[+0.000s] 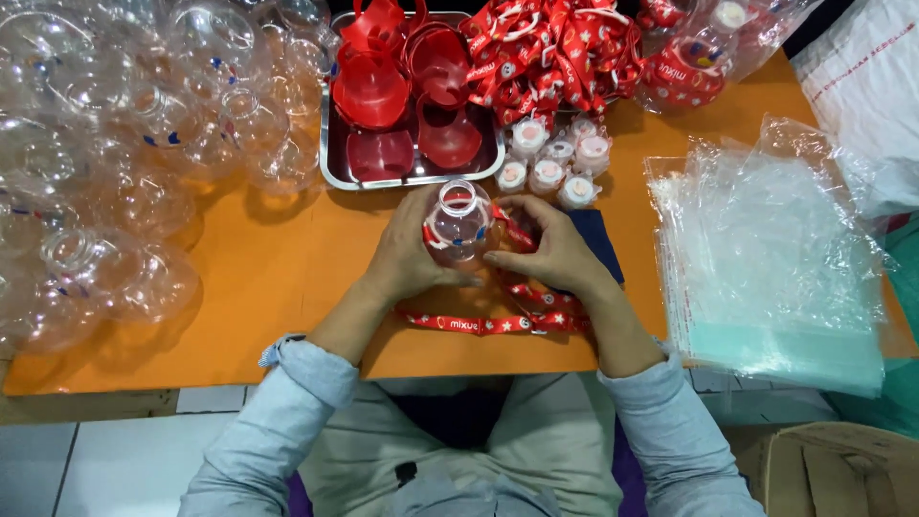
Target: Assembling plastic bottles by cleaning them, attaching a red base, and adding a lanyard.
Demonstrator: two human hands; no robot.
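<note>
A clear round plastic bottle [458,226] with an open neck is held upright between both hands over the orange table [278,287]. My left hand [407,254] cups its left side. My right hand [550,249] holds its right side, fingers pinching a red printed lanyard [488,324] that runs from the bottle down across the table toward me.
A heap of clear bottles [124,144] fills the left. A metal tray [330,163] with red plastic parts sits at the back, beside several small white caps [555,158] and a pile of red lanyards [555,53]. Stacked clear plastic bags [766,258] lie right; a cardboard box [842,469] stands below.
</note>
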